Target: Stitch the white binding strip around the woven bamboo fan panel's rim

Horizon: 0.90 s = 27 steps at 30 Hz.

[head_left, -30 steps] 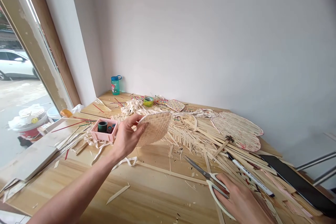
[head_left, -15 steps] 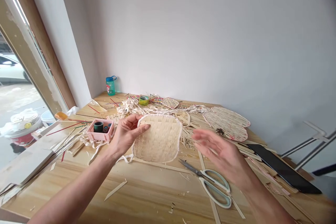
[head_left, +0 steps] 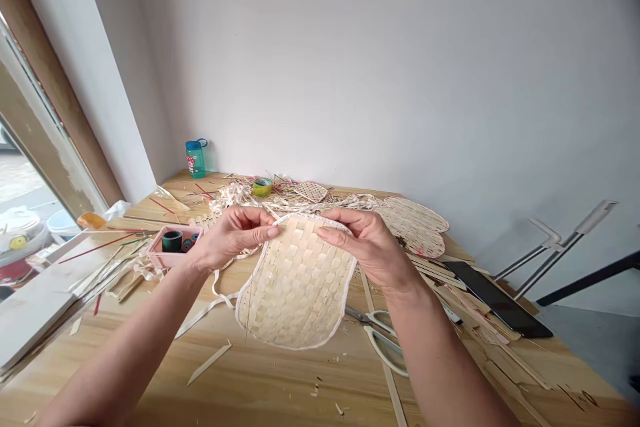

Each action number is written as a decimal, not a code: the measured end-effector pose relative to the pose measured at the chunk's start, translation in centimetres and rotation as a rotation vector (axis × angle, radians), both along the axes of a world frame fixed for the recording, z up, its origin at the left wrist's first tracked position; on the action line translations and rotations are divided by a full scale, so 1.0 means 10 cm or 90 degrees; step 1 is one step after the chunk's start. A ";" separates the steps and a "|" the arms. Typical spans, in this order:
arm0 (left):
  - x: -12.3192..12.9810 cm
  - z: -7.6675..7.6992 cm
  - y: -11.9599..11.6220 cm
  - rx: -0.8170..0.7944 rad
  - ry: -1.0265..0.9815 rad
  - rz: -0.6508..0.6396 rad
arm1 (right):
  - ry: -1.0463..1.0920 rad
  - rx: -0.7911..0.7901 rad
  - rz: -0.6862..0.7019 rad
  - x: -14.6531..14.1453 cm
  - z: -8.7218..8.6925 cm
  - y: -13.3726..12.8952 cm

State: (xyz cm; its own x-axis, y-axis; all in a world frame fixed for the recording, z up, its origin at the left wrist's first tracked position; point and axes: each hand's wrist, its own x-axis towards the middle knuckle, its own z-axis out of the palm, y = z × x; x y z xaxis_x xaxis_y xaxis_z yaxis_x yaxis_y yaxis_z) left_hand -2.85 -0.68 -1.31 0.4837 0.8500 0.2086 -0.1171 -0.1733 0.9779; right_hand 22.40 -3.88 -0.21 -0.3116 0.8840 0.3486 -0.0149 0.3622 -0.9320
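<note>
A pale woven bamboo panel (head_left: 300, 287) with a white bound edge hangs upright between my hands, above the table. My left hand (head_left: 237, 237) pinches its upper left corner, thumb on the near face. At the upper right edge my right hand (head_left: 370, 243) grips it the same way, fingers behind. A thin thread runs down the panel's left side, and a white ribbon (head_left: 207, 307) trails off to the left on the table. Scissors with pale handles (head_left: 387, 350) lie behind the panel and my right forearm, partly covered by both.
A pink basket (head_left: 160, 257) with a dark spool stands to the left. Further back are a blue-green bottle (head_left: 196, 161), a tape roll (head_left: 262, 187) and a small woven piece (head_left: 311, 191). A larger woven piece (head_left: 415, 223) and a black phone-like slab (head_left: 500, 297) lie right, among bamboo strips.
My right hand has come in from the right and taken hold of the panel's upper right edge. The panel is now turned and tilted differently. The view has shifted right.
</note>
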 end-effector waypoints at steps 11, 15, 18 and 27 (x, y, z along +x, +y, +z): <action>-0.12 0.11 0.21 -0.004 -0.132 -0.034 | 0.089 -0.096 -0.028 -0.03 -0.05 0.23; -0.21 0.13 0.22 -0.055 -0.205 -0.056 | 0.109 -0.107 -0.045 -0.02 -0.13 0.25; -0.28 0.18 0.24 -0.087 -0.241 -0.053 | 0.099 -0.122 -0.046 -0.01 -0.19 0.25; -0.29 0.09 0.46 -0.092 -0.205 0.138 | 0.076 -0.199 -0.012 -0.05 -0.26 0.30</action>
State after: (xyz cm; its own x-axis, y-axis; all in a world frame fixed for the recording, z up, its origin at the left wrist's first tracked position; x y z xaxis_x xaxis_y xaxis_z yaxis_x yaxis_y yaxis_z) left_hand -5.72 3.95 -0.38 0.2198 0.9567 0.1910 -0.3965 -0.0913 0.9135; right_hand 21.91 -0.87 -2.82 -0.2671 0.9592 0.0930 -0.1264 0.0608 -0.9901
